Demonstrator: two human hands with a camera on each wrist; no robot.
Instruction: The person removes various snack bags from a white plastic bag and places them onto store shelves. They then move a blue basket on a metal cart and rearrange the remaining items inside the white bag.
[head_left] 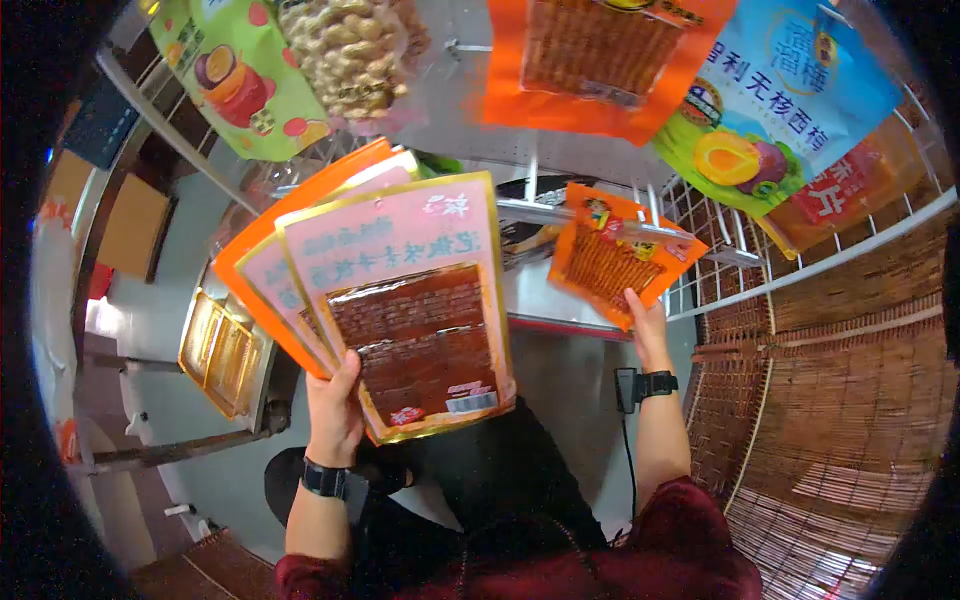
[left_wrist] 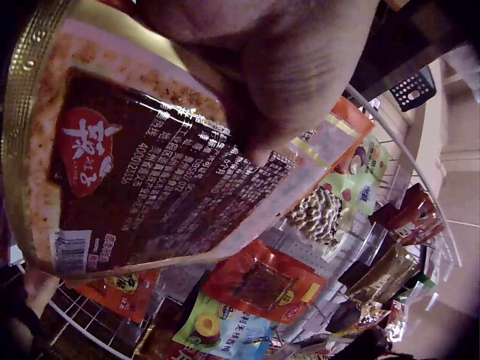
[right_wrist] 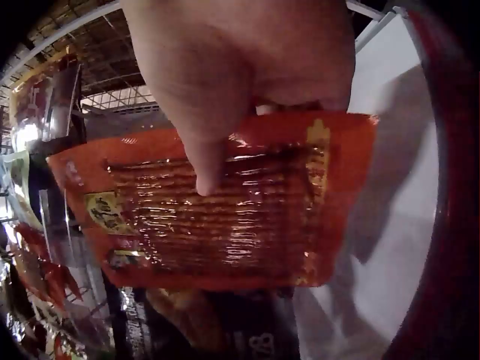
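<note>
Fan of packets (head_left: 418,335), pink foremost: left hand (head_left: 336,408) grips its lower left edge, thumb on front, fingers hidden behind; right of the fan, small orange packet (head_left: 608,262), right hand (head_left: 649,328) pinching its lower edge, thumb on front

Head: Widest and farthest of 3 views, looking forward and down, left hand (head_left: 338,405) at 8 o'clock, right hand (head_left: 648,332) at 3 o'clock.
Left wrist: Close-up facing out past the hand at 12 o'clock, front pink packet (left_wrist: 172,202) filling 9 o'clock.
Right wrist: Tight view past that hand, also at 12 o'clock, onto an orange packet (right_wrist: 232,229).
Front pink packet: Shared by head and left wrist.
Orange packet: Shared by head and right wrist.
</note>
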